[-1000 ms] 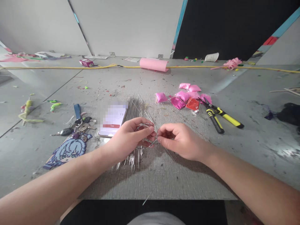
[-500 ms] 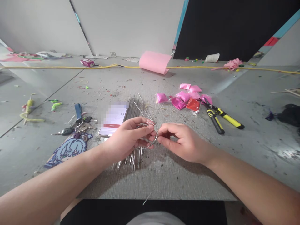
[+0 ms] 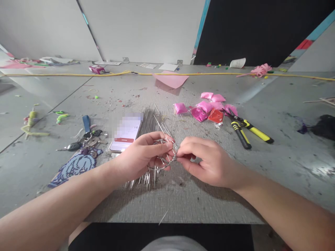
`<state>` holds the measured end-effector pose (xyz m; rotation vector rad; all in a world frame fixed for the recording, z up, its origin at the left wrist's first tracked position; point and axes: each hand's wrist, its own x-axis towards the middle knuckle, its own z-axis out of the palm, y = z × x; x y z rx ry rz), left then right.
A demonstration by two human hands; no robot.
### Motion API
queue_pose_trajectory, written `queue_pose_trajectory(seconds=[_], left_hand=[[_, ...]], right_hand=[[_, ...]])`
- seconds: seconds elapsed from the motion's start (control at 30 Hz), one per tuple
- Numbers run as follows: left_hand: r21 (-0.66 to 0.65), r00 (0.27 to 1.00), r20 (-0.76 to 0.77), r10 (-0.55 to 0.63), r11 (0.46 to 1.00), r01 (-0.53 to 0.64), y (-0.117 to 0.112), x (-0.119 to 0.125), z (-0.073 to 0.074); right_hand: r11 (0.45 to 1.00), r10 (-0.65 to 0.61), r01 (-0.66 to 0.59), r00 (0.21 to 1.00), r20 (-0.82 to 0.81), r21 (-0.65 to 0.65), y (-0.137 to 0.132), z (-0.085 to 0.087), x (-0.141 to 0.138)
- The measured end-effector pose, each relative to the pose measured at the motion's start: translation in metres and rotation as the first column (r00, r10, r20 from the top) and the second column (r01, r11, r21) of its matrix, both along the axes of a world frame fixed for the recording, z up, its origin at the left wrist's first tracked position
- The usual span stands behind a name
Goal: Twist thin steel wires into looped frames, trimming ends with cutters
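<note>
A ring of twisted silvery wire (image 3: 171, 161) is pinched between the thumb and fingers of my left hand (image 3: 143, 153), tilted above the table. My right hand (image 3: 209, 162) is closed in a pinch at the ring's right edge, where the fingertips hide the exact bit of wire they grip. Below and behind my left hand lies a bundle of straight metal wires (image 3: 148, 125), with a few strays at its upper right. A phone (image 3: 128, 127) with a lit screen rests left of the bundle.
Yellow-and-black pliers (image 3: 242, 130) lie at right beside pink packets (image 3: 205, 106) and a red one (image 3: 216, 116). Keys (image 3: 91, 137) with a blue patterned tag (image 3: 75, 165) lie left. A yellow cord (image 3: 104, 74) crosses the back, near a pink sheet (image 3: 171, 81). One loose wire (image 3: 164, 214) sits at the front edge.
The ring has tipped and dropped slightly in my left hand; my right hand still pinches at its edge. The curled pink sheet at the back has flattened. The phone's number went from 15 to 16.
</note>
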<state>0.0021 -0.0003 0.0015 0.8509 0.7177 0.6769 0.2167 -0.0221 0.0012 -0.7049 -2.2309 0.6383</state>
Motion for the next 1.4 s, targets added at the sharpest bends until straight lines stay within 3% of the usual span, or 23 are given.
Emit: queue_pose_trajectory(seconds=[0.23,0.33,0.43,0.5,0.57,0.63,0.7,0.87,1.03,1.13,1.23,1.4], left_hand=[[0.029,0.993,0.063,-0.103,0.994,0.101,-0.006,-0.004,0.004],[0.12,0.991,0.077,-0.107,0.988,0.097,-0.008,-0.004,0.006],[0.229,0.992,0.117,-0.054,0.973,0.026,-0.007,-0.005,0.007],[0.293,0.989,0.147,-0.033,0.956,-0.011,-0.005,-0.007,0.007],[0.352,0.987,0.161,-0.028,0.936,-0.031,-0.004,-0.009,0.007],[0.402,0.988,0.148,-0.033,0.915,-0.029,-0.002,-0.011,0.007],[0.444,0.993,0.108,-0.041,0.896,-0.012,-0.002,-0.011,0.007],[0.439,0.997,-0.015,-0.074,0.896,0.073,-0.004,-0.006,0.002],[0.399,0.993,-0.086,-0.08,0.911,0.108,-0.005,-0.002,-0.004],[0.41,0.994,-0.075,-0.075,0.907,0.099,-0.004,-0.002,-0.005],[0.428,0.994,-0.087,-0.071,0.898,0.102,-0.003,-0.002,-0.004],[0.42,0.996,-0.088,-0.034,0.905,0.068,-0.002,-0.004,-0.002]], right_hand=[[0.968,0.021,-0.024,1.0,0.014,0.248,-0.003,-0.001,0.001],[0.973,0.001,-0.006,1.0,0.023,0.231,-0.004,-0.004,0.003],[0.996,-0.066,0.066,0.998,0.01,0.052,-0.004,-0.006,0.003],[0.977,-0.098,0.092,0.995,-0.021,-0.192,-0.003,-0.008,0.001],[0.886,-0.11,0.064,0.991,-0.074,-0.459,0.0,-0.008,-0.002],[0.775,-0.146,0.029,0.98,-0.134,-0.631,0.003,-0.009,-0.004],[0.72,-0.2,0.04,0.968,-0.152,-0.692,0.006,-0.009,-0.006],[0.689,-0.281,0.136,0.956,-0.09,-0.712,0.01,-0.011,-0.005],[0.639,-0.381,0.073,0.895,-0.233,-0.766,0.009,-0.015,-0.005],[0.595,-0.402,0.065,0.887,-0.227,-0.801,0.008,-0.013,-0.006],[0.606,-0.374,0.089,0.909,-0.185,-0.791,0.008,-0.012,-0.006],[0.717,-0.376,0.247,0.924,-0.064,-0.652,0.008,-0.015,-0.002]])
